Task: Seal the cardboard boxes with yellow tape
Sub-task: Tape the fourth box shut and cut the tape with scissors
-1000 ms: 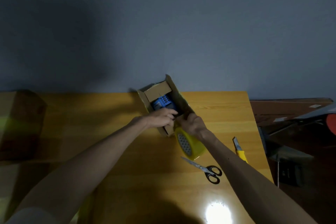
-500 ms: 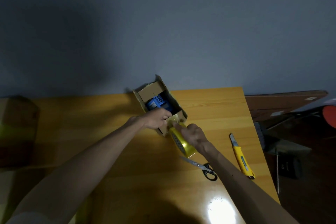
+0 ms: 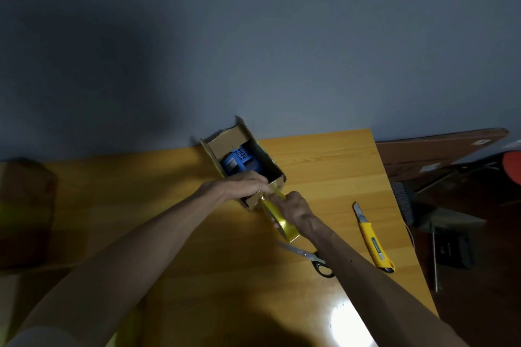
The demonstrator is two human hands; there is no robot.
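My left hand [image 3: 239, 184] pinches the tape end [image 3: 277, 194] against the near wall of the cardboard box [image 3: 225, 146]. The box sits at the far middle of the surface [image 3: 141, 205], flaps open, with a blue item [image 3: 239, 165] inside. My right hand [image 3: 296, 207] is wrapped round the yellow tape roll [image 3: 284, 227], just near of the box. If I pull before the end sticks, I expect it to peel off or fold onto itself. The box looks light and could slide toward me. The scissors [image 3: 307, 255] lie under my right forearm, easy to knock.
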